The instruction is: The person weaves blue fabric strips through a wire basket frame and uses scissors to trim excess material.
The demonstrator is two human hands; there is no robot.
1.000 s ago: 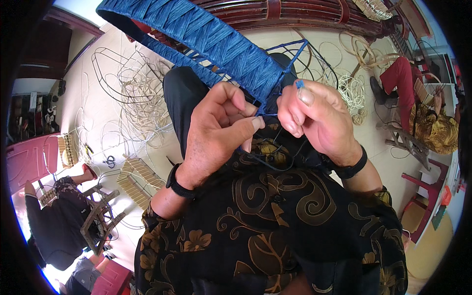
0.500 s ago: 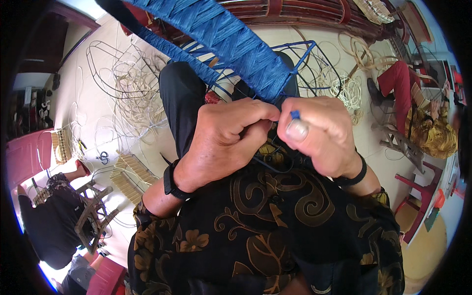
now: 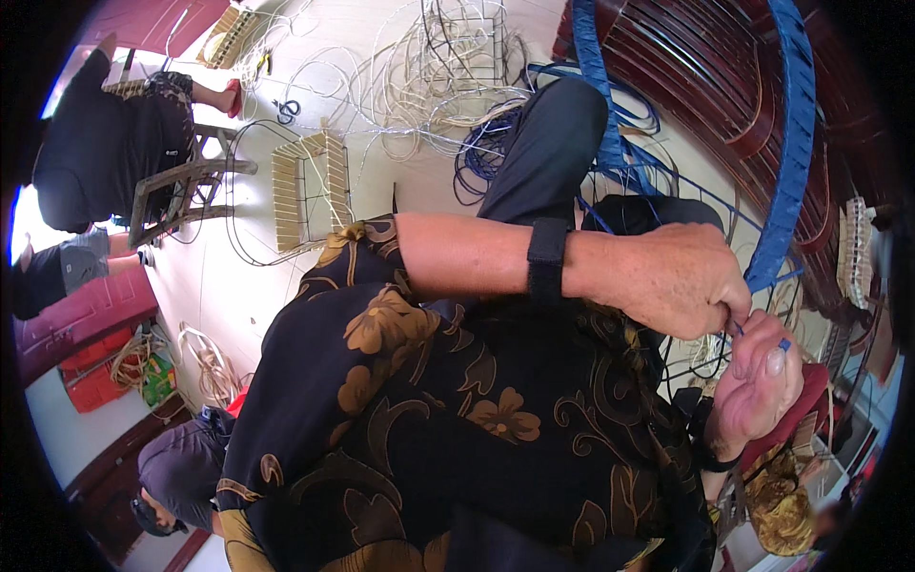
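My left hand, a black band on its wrist, reaches across my body with its fingers pinched together. Close to its fingertips my right hand is closed, thumb against the fingers. A bit of blue strand pokes out above the right thumb, and a thin dark-blue piece runs between the two hands. Beyond them rises a blue woven band, curved like a basket handle. Its lower end goes behind my left hand. A second blue-wrapped stretch stands over my knees, joined to a wire frame that my hand and legs partly hide.
Loose pale cords and a coil of blue cord lie on the floor. A half-woven wire frame, scissors and a wooden chair are at left. A dark-red slatted bench stands far right. Other people sit nearby.
My view has swung round, so the hands and blue woven piece now appear further right. Both hands remain closed near each other, the blue bit still showing at the right thumb.
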